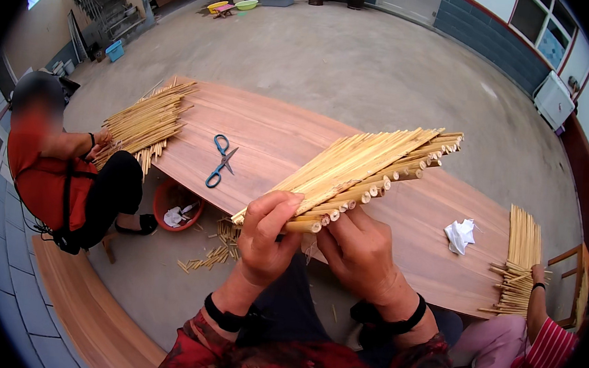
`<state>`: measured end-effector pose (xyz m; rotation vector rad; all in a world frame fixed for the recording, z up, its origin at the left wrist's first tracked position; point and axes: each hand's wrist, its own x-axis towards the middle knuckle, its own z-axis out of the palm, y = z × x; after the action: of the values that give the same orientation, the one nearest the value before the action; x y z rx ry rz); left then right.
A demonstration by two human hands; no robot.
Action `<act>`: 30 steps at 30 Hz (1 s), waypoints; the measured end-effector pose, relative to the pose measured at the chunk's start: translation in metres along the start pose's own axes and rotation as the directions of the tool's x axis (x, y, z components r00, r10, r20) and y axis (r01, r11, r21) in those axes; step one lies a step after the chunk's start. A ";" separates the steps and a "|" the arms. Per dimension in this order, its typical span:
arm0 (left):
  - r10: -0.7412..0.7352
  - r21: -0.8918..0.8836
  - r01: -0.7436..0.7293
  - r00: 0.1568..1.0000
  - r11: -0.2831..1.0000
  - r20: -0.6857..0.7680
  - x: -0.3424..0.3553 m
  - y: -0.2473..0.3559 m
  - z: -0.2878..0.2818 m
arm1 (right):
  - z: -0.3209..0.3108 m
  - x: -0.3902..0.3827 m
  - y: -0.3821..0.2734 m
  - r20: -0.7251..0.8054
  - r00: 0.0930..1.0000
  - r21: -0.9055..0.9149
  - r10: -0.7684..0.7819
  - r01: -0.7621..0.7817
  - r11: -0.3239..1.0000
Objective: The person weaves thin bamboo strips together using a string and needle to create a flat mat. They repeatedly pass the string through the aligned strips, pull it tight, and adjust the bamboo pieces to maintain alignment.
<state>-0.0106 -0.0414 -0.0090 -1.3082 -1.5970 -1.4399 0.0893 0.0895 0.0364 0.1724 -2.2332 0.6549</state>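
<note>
A mat of pale yellow, reed-like stalks (365, 162), laid side by side, is held up tilted above the table. My left hand (270, 234) grips its near left corner, thumb on top and the other fingers folded below. Cut round stalk ends line the edge facing me. Under that edge, my right hand (362, 251) is closed with curled fingers against the stalks. Its fingertips are partly hidden, so what they pinch cannot be made out. A thin pale strand seems to hang between the two hands. Blue-handled scissors (221, 162) lie spread on the table left of the mat.
The long wood-grain table (278, 131) carries a crumpled white paper (459, 236). At left a person in red handles another stalk mat (148, 120); at right a striped sleeve reaches to stalks (523, 254). Below are a red basin (156, 208), cut stalk pieces (216, 254) and a bench (91, 306).
</note>
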 end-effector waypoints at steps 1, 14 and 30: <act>0.015 0.010 -0.016 1.000 1.000 0.006 0.002 0.000 -0.001 | -0.001 0.003 0.002 0.018 1.000 -0.006 -0.010 0.010 1.000; -0.269 -0.115 0.248 0.931 0.962 -0.248 0.002 -0.039 -0.007 | -0.021 -0.019 0.024 0.140 0.949 0.187 0.283 -0.306 0.934; -0.398 -0.036 0.397 0.909 0.917 -0.122 0.013 -0.036 -0.022 | 0.020 0.043 0.010 -0.007 0.996 0.258 0.091 -0.086 0.962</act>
<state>-0.0517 -0.0557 -0.0048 -0.9028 -1.8430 -1.7344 0.0437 0.0919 0.0522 0.1958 -2.1409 0.9918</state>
